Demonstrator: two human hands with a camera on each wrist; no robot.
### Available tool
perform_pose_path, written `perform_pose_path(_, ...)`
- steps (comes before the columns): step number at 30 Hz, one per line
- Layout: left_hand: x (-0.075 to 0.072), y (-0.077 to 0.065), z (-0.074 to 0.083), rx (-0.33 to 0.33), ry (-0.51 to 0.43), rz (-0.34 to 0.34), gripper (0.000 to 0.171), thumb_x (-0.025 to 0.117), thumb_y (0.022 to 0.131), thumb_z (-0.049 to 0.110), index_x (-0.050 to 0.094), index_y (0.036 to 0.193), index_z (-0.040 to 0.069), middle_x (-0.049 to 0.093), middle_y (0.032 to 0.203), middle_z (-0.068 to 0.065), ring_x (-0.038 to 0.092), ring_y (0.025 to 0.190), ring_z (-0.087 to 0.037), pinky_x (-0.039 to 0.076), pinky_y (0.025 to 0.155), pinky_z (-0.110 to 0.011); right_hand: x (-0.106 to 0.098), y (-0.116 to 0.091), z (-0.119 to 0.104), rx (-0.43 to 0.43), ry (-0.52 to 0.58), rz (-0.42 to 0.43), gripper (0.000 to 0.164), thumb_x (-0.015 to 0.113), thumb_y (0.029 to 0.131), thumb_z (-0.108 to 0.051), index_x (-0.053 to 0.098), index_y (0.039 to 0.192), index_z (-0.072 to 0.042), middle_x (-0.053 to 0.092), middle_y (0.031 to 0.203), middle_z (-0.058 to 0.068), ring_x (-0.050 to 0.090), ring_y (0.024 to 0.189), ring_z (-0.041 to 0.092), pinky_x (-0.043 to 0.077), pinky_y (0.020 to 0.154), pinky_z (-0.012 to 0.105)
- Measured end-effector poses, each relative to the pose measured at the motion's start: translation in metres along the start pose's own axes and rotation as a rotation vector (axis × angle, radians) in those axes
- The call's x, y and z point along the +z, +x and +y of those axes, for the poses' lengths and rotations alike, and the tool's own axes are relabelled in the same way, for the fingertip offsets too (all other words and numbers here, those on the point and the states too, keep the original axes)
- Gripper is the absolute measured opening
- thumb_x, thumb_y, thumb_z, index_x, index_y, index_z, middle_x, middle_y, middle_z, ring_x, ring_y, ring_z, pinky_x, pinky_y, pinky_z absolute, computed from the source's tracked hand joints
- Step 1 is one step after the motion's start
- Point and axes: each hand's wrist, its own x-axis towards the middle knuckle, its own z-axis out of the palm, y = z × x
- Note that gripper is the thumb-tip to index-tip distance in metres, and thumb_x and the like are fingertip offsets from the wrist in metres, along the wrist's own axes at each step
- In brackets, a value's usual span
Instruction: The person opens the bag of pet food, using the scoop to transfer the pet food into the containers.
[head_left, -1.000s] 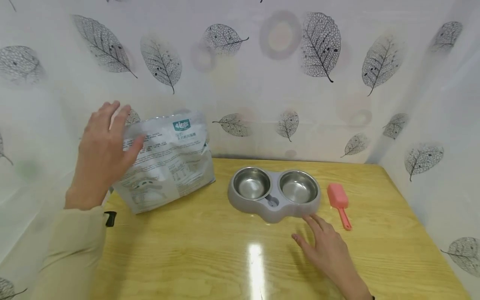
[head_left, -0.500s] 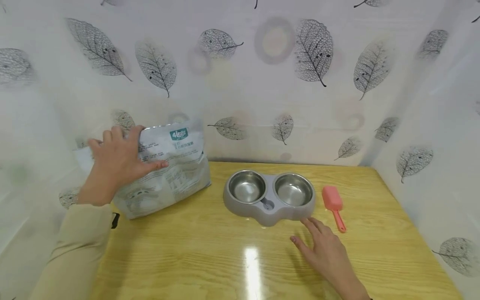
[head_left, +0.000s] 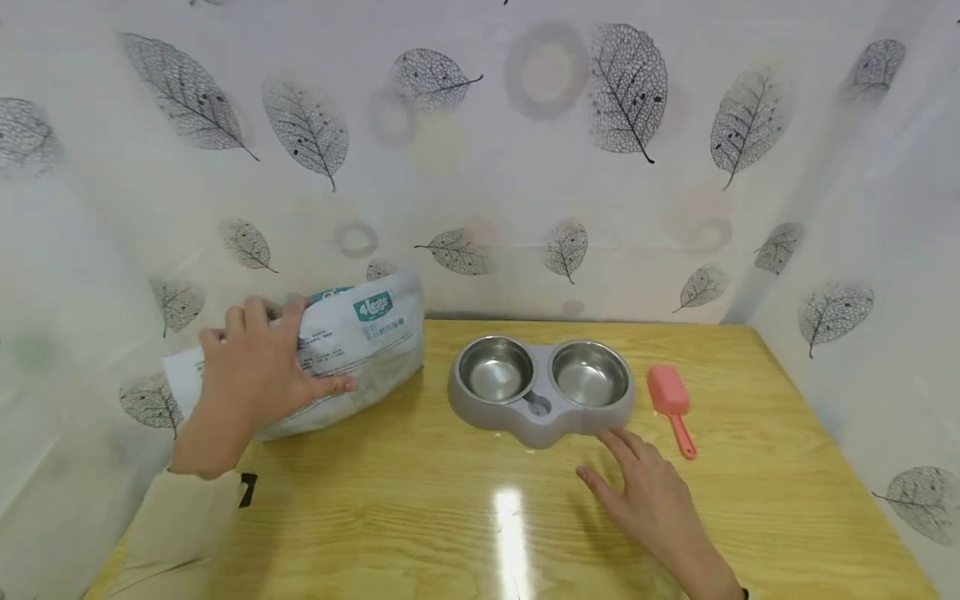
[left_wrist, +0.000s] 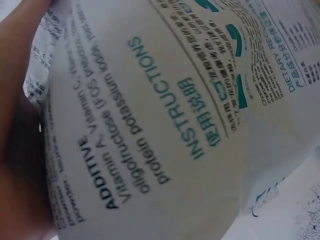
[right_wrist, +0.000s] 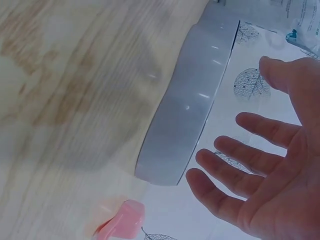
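A white printed pet food bag (head_left: 375,342) with a "4Legs" logo leans toward me at the left of the table. My left hand (head_left: 255,375) grips its top edge, the thumb across the printed face and the fingers over the top; the fingertips are hidden behind it. Small print fills the left wrist view, where the bag (left_wrist: 165,125) is very close. Near the front right edge of a grey double pet bowl (head_left: 536,429), my right hand (head_left: 652,500) is held with fingers spread and nothing in them. Both steel bowls look empty.
A pink scoop (head_left: 669,390) lies right of the double bowl, its handle pointing toward me. Behind and beside the wooden table (head_left: 420,517) hangs a white leaf-patterned sheet (head_left: 480,150).
My left hand has come down from above the bag onto its top edge and taken hold. The bag's top has tipped lower, toward me. My right hand has stayed nearly still.
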Motion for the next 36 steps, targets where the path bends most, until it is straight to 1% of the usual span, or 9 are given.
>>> perform_pose_path(3,0.007,-0.012,0.008,0.002,-0.013,-0.021,0.137,0.077,0.057,0.087,0.029,0.160,0.011,0.032,0.156,-0.033,0.035,0.133,-0.066,0.032,0.089,-0.088,-0.002,0.002,-0.004,-0.010,0.012,0.002,0.056,0.081,0.086,-0.039,0.067,0.132,-0.011,0.067,0.133,0.016,0.068,0.112,0.042,0.057,0.080,0.062)
perform_pose_path(5,0.014,-0.020,0.015,0.015,-0.017,-0.028,0.142,0.080,0.056,0.085,0.023,0.163,0.010,0.024,0.164,-0.031,0.027,0.140,-0.069,0.026,0.093,-0.092,-0.003,0.002,-0.007,-0.006,0.020,-0.005,0.056,0.081,0.087,-0.039,0.067,0.133,-0.011,0.067,0.133,0.015,0.068,0.113,0.042,0.057,0.080,0.062)
perform_pose_path(7,0.023,-0.029,0.022,0.027,-0.001,-0.017,0.148,0.080,0.054,0.085,0.017,0.164,0.010,0.021,0.166,-0.030,0.029,0.139,-0.069,0.030,0.091,-0.091,-0.004,0.002,-0.009,-0.003,0.025,-0.014,0.056,0.081,0.087,-0.039,0.067,0.133,-0.012,0.067,0.134,0.015,0.068,0.113,0.042,0.057,0.080,0.062)
perform_pose_path(10,0.036,-0.042,0.030,0.028,0.027,0.068,0.154,0.084,0.047,0.084,0.016,0.166,0.014,0.022,0.167,-0.028,0.037,0.136,-0.066,0.037,0.087,-0.088,-0.004,0.000,-0.012,-0.014,0.028,-0.011,0.056,0.081,0.087,-0.039,0.067,0.133,-0.012,0.067,0.134,0.016,0.068,0.114,0.043,0.057,0.082,0.062)
perform_pose_path(16,0.060,-0.056,0.042,0.041,0.090,0.301,0.157,0.089,0.038,0.081,0.020,0.166,0.021,0.028,0.167,-0.021,0.050,0.129,-0.060,0.043,0.084,-0.081,-0.005,-0.002,-0.015,-0.017,0.029,-0.004,0.054,0.081,0.087,-0.038,0.068,0.131,-0.011,0.067,0.134,0.017,0.067,0.116,0.043,0.057,0.083,0.063)
perform_pose_path(24,0.097,-0.072,0.049,0.021,0.145,0.407,0.147,0.093,0.044,0.074,0.024,0.165,0.027,0.022,0.170,-0.017,0.049,0.131,-0.056,0.043,0.089,-0.078,-0.002,-0.007,-0.019,-0.004,0.062,-0.042,0.051,0.078,0.090,-0.040,0.068,0.130,-0.011,0.066,0.136,0.019,0.067,0.116,0.044,0.057,0.082,0.063)
perform_pose_path(28,0.105,-0.074,0.051,-0.005,0.140,0.382,0.142,0.096,0.049,0.065,0.023,0.165,0.028,0.019,0.172,-0.014,0.046,0.133,-0.056,0.043,0.085,-0.077,-0.001,-0.008,-0.021,0.002,0.065,-0.055,0.050,0.078,0.090,-0.041,0.069,0.130,-0.012,0.066,0.137,0.018,0.067,0.115,0.044,0.058,0.082,0.062)
perform_pose_path(33,0.103,-0.080,0.067,-0.020,0.105,0.259,0.131,0.097,0.062,0.050,0.020,0.165,0.028,0.022,0.171,-0.014,0.042,0.135,-0.058,0.042,0.082,-0.074,0.001,-0.007,-0.031,0.005,0.113,-0.084,0.044,0.077,0.091,-0.039,0.071,0.126,-0.013,0.070,0.131,0.011,0.069,0.114,0.039,0.058,0.086,0.058)
perform_pose_path(36,0.105,-0.087,0.079,-0.017,0.091,0.199,0.125,0.098,0.064,0.043,0.025,0.165,0.027,0.026,0.170,-0.015,0.037,0.139,-0.059,0.040,0.084,-0.076,0.004,-0.002,-0.042,-0.020,0.187,-0.101,0.037,0.078,0.091,-0.035,0.074,0.121,-0.013,0.075,0.122,0.005,0.073,0.107,0.029,0.060,0.086,0.049)
